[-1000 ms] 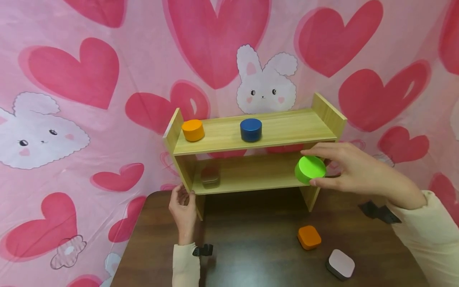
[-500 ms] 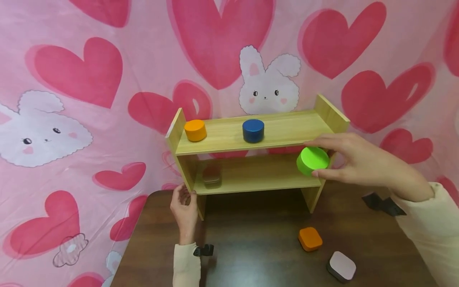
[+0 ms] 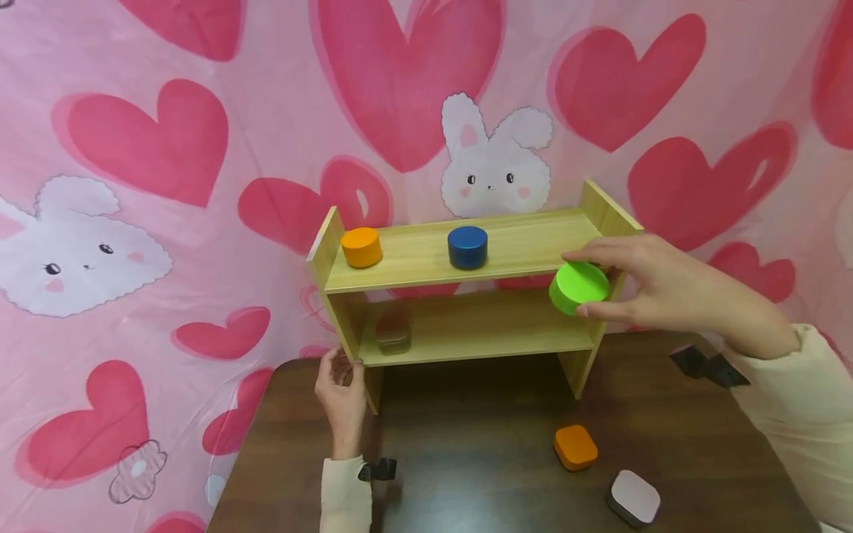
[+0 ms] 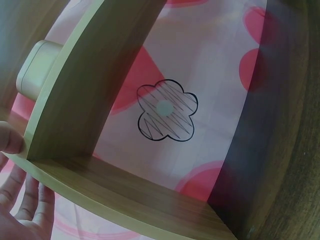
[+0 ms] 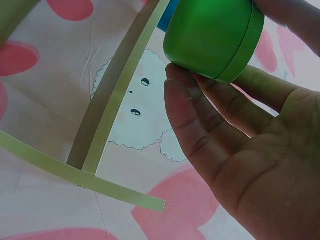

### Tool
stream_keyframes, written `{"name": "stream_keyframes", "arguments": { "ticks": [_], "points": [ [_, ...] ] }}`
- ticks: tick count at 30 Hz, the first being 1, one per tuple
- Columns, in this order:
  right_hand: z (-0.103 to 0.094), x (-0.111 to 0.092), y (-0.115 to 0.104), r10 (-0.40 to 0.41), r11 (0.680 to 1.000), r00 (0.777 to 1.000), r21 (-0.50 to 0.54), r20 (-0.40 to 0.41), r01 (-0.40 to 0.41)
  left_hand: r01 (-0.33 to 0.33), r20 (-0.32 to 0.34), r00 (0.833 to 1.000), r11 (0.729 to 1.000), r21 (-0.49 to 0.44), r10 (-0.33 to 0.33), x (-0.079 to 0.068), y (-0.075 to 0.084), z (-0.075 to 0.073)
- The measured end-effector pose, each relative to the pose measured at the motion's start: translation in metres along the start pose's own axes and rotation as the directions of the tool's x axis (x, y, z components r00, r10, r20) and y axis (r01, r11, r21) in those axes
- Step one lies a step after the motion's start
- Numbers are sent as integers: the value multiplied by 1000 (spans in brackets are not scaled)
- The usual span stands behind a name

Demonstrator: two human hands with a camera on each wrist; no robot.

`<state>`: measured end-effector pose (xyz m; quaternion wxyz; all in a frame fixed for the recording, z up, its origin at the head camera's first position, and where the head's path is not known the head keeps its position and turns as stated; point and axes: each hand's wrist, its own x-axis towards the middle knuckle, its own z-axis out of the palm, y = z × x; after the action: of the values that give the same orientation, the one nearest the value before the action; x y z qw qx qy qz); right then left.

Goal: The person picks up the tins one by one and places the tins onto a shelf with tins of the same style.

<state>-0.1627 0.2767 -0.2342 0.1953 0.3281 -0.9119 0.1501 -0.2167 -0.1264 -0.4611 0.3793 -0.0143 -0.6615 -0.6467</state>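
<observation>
My right hand (image 3: 656, 285) holds a bright green round tin (image 3: 578, 287) between thumb and fingers, in front of the right end of a two-tier wooden shelf (image 3: 413, 255). The tin overlaps the top board's front edge in the head view; its lidded side (image 5: 215, 40) shows in the right wrist view. At the lower left, my left hand (image 3: 341, 392) grips the shelf's side panel, thumb in front and fingers (image 4: 30, 200) behind. An orange round tin (image 3: 361, 248) and a blue round tin (image 3: 468, 248) stand on the top board.
A squarish tin (image 3: 393, 333) sits at the left of the lower board. On the dark wooden table (image 3: 466, 474) lie an orange square tin (image 3: 576, 447) and a pale pink-topped rectangular tin (image 3: 634, 498). Behind hangs a pink cloth (image 3: 280, 111) with hearts and rabbits.
My right hand has lifted the green tin from in front of the lower board to about the height of the top board's edge. The left hand keeps its grip on the shelf.
</observation>
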Motion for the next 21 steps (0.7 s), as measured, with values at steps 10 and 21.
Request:
{"name": "stream_keyframes", "arguments": {
  "ticks": [10, 21],
  "points": [
    [-9, 6, 3, 8, 999, 1000, 36, 20, -9, -1, 4, 1000, 1000, 3, 1, 0, 0, 0],
    [-16, 13, 5, 32, 999, 999, 26, 35, -33, -3, -6, 1000, 1000, 7, 3, -3, 2, 1]
  ]
}}
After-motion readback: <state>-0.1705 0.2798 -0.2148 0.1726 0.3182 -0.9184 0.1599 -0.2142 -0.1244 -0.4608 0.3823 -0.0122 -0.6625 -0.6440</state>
